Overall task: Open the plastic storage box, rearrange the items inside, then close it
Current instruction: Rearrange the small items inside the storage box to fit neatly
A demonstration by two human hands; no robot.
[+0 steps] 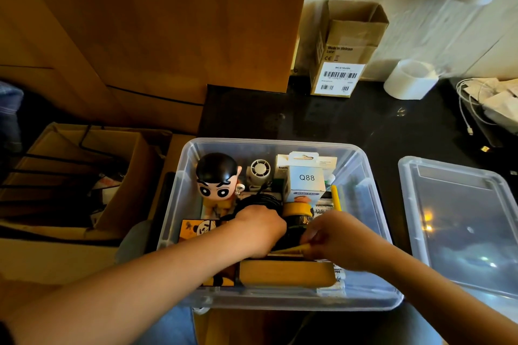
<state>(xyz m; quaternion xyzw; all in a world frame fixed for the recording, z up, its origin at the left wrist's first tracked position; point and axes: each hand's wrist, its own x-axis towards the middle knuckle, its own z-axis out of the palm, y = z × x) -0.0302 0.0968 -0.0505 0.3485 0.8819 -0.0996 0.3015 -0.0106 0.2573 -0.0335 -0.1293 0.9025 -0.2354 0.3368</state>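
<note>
— Clear plastic, that storage box (375,232); where does it sit?
— At the near edge of the dark bench (322,120), open, with its lid (459,221) lying flat just beside it on the right.
— What is inside?
— A big-headed figurine (217,179) at the back left, a small white fan (259,169) beside it, a white carton marked Q88 (307,179) to the right of that, and a wooden block (286,272) along the near wall.
— And the hands?
— Both are down in the box. The left hand (259,228) has its grip curled over a black cable coil (258,202) in the middle. The right hand (335,238) pinches a thin yellow piece (294,248) between thumb and fingers, close against the left hand.
— Anything behind?
— A cardboard carton (346,47) with a barcode label stands against the wall, and a white tape roll (409,80) lies near it.
</note>
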